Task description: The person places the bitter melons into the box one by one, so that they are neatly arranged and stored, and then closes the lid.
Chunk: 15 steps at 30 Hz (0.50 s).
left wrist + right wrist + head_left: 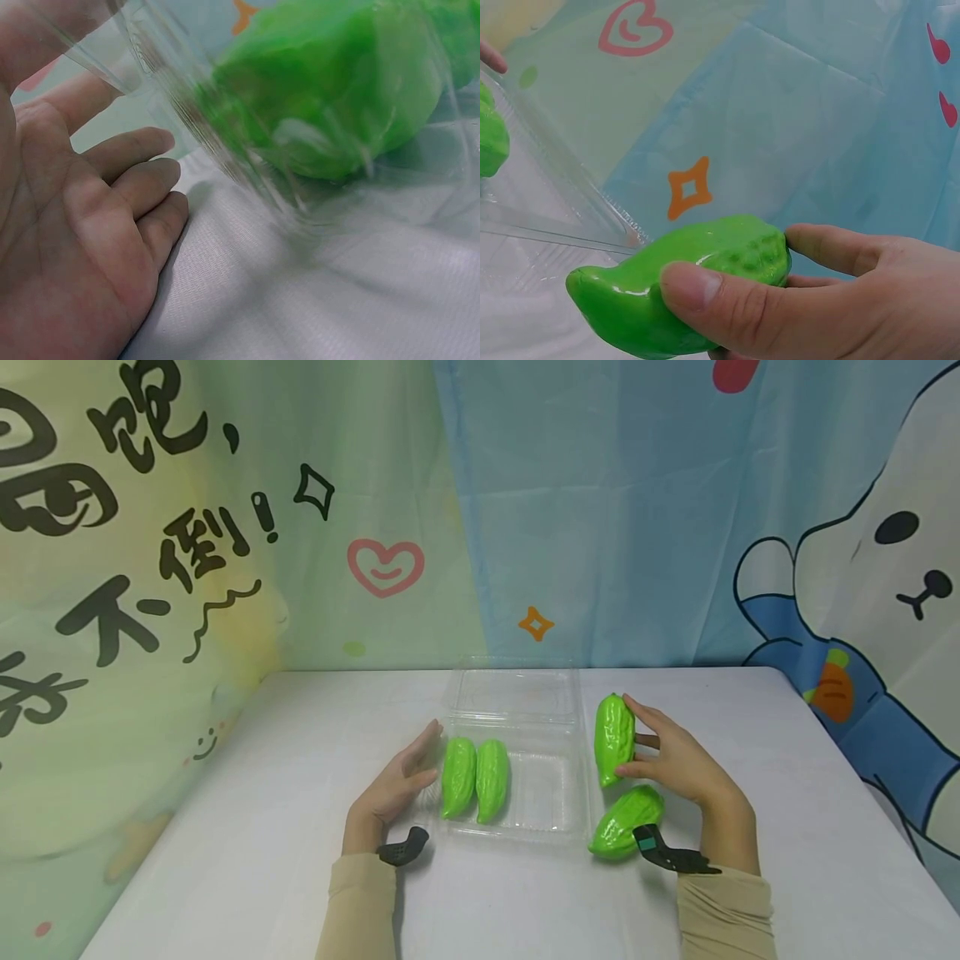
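Note:
My right hand (675, 760) pinches a glossy green bitter melon (614, 739) between thumb and fingers, just right of a clear plastic box (551, 789). In the right wrist view, the thumb (694, 289) lies across the side of this bumpy melon (727, 247). Another bitter melon (626, 822) lies on the table beneath the right wrist. Two more, a left one (459, 777) and a right one (492, 781), stand side by side in the left part of the box. My left hand (397, 781) is at the box's left wall, fingers loosely bent, thumb and index fingertips right at the rim.
The box's transparent lid (517, 693) lies folded open toward the back of the white table (300, 760). Behind the table hangs a printed curtain (637, 527). Both wrists wear dark straps.

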Available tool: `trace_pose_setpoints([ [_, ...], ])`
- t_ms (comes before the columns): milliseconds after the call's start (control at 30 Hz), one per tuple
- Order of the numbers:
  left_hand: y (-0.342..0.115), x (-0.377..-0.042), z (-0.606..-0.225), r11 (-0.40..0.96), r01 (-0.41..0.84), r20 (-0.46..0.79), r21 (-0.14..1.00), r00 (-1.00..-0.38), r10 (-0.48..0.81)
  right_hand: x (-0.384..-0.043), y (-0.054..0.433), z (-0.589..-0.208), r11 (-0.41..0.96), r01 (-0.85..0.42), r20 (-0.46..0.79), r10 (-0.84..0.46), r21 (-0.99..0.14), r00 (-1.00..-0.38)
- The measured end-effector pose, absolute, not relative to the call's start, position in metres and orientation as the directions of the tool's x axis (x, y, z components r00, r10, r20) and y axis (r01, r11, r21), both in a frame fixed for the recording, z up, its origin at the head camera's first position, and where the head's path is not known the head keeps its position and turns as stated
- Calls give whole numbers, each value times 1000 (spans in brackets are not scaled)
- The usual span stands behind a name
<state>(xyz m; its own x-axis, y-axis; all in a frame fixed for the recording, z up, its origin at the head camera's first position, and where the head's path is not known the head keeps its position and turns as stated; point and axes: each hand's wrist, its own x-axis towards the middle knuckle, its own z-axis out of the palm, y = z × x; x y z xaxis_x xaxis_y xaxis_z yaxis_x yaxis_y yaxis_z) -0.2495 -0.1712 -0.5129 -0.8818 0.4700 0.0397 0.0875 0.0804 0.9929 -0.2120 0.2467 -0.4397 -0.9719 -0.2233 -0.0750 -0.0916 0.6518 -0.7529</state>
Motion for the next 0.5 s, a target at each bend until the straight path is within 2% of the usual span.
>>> trace_pose_setpoints([
  [500, -171, -249, -512, 93, 98, 43, 991, -882, 469, -212, 243, -436, 624, -104, -56, -232, -775, -971],
])
